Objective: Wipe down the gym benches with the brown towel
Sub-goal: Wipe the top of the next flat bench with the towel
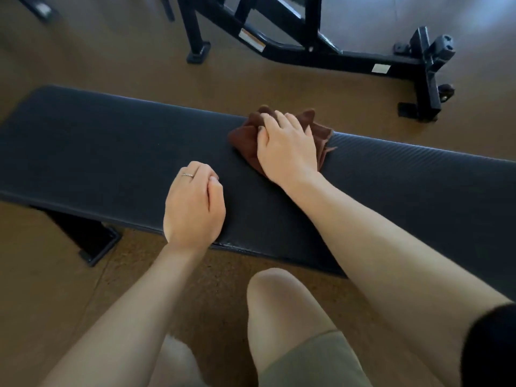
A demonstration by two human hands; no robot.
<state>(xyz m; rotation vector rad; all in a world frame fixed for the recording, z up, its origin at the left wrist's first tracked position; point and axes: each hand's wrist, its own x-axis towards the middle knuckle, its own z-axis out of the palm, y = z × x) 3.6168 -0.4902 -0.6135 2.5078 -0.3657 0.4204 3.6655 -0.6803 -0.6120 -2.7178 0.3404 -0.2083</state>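
Bench: my black padded bench (111, 152) runs across in front of me, its right end cut off by the frame edge.
Towel: the brown towel (245, 141) lies bunched on the pad near the far edge, right of the middle.
Right hand: my right hand (287, 146) rests on top of the towel, fingers bent over the cloth and pressing it to the pad.
Left hand: my left hand (194, 202) sits on the pad near the front edge, fingers loosely curled, holding nothing; a ring (188, 175) shows on one finger.
Progress: I judge the wiping to be under way on this bench. The pad shows no wet streak or mark, so I cannot tell which stretches are done. Both sides of the towel may need passes.
Other equipment: a black metal frame (307, 48) stands on the floor (125, 65) beyond; whether it carries a bench pad to wipe is out of view.
Hidden: my fingertips under the towel's folds, and most of the bench's legs.
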